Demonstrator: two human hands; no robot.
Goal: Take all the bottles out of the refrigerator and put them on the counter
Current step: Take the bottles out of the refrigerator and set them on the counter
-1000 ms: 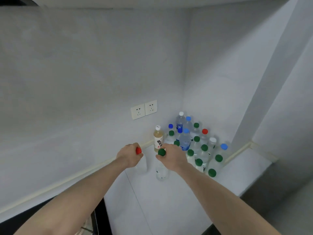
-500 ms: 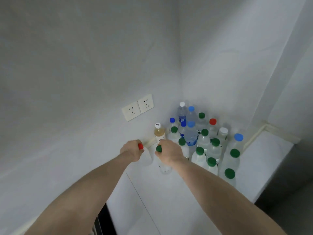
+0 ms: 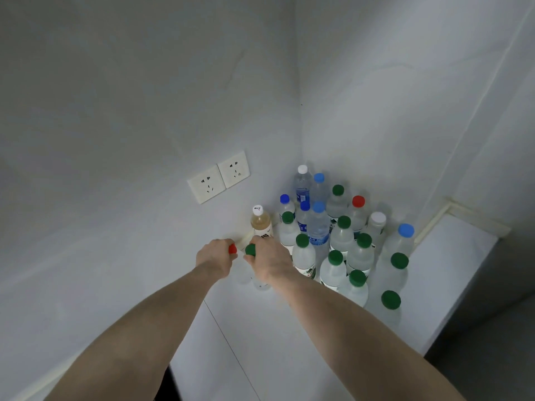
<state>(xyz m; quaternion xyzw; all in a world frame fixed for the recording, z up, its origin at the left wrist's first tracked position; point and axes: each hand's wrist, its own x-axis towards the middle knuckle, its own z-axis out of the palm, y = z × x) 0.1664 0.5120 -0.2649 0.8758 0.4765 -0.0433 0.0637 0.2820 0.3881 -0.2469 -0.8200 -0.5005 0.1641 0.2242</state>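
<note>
Left hand [image 3: 214,257] curled round neck of clear plastic bottle with red cap [image 3: 232,249], cap poking out past the fingers. Right hand [image 3: 268,263] gripping neck of clear plastic bottle with green cap [image 3: 250,250], base of it visible below the wrist, on or just above white counter [image 3: 451,264]; contact not discernible. Both held bottles upright, side by side, caps nearly touching, near left wall. Just beyond the hands, pale-yellow drink bottle with white cap [image 3: 260,222], upright by the wall. To the right, packed cluster of clear plastic water bottles [image 3: 341,241] filling the counter corner: mostly green caps, several blue, one red, two white. Double white wall socket [image 3: 218,176] on left wall above the counter.
</note>
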